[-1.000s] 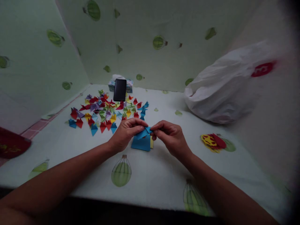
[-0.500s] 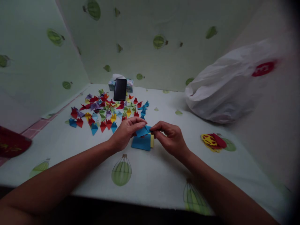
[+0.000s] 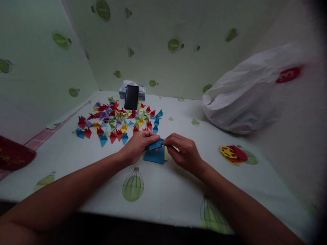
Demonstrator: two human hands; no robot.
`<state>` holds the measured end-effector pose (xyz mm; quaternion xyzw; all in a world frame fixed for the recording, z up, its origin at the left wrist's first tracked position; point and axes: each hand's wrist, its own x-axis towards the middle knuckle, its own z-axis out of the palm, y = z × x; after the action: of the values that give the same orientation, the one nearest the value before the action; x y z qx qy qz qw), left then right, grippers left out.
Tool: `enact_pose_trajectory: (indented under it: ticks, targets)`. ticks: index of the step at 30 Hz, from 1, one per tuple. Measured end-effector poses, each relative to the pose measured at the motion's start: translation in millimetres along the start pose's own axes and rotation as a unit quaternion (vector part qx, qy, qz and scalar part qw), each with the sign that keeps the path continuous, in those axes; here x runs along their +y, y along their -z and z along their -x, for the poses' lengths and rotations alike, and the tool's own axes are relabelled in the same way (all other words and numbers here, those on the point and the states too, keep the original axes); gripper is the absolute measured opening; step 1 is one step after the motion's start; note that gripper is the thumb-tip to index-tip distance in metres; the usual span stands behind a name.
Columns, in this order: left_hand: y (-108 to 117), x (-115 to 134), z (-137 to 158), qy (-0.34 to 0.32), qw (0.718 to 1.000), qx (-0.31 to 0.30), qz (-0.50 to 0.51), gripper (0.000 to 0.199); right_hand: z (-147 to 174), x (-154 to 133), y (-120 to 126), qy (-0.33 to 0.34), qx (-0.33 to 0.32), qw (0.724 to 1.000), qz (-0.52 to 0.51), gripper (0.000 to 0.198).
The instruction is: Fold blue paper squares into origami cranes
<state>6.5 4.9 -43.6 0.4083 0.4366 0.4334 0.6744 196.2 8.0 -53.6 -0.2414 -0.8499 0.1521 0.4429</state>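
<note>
folded blue paper (image 3: 154,145) is held over balloon-printed cloth (image 3: 168,194) before matching walls (image 3: 148,27).

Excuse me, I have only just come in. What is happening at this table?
Someone is handling paper: the left hand holds a folded blue paper, and the right hand has its fingers at the right edge of it. Under the hands, a flat blue sheet lies on the table, with a yellow edge showing beside it. Beyond the left hand, many small folded pieces in several colours are spread out, in front of a tissue box.
</note>
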Motion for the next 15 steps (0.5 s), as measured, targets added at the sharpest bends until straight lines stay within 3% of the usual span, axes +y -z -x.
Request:
enact_pose_trajectory:
  ticks: [6, 9, 12, 15]
  targets:
    - [0.8, 1.2, -0.7, -0.022, 1.000, -0.005, -0.010, 0.034, -0.1, 0.0, 1.2, -0.018, -0.004, 0.999, -0.029, 0.020]
    - [2.7, 1.2, -2.4, -0.059, 0.998, -0.004, -0.032, 0.034, -2.6, -0.6, 3.1, -0.108, 0.005, 0.987, -0.118, 0.013]
    - [5.0, 0.9, -2.9, -0.096, 0.993, 0.004, -0.068, 0.030, -5.0, 1.9, 4.6, -0.225, 0.021, 0.948, -0.226, 0.012]
    - [5.8, 1.7, -1.2, -0.129, 0.983, -0.002, -0.132, 0.025, -6.0, 5.2, 3.9, -0.299, 0.007, 0.914, -0.273, 0.022]
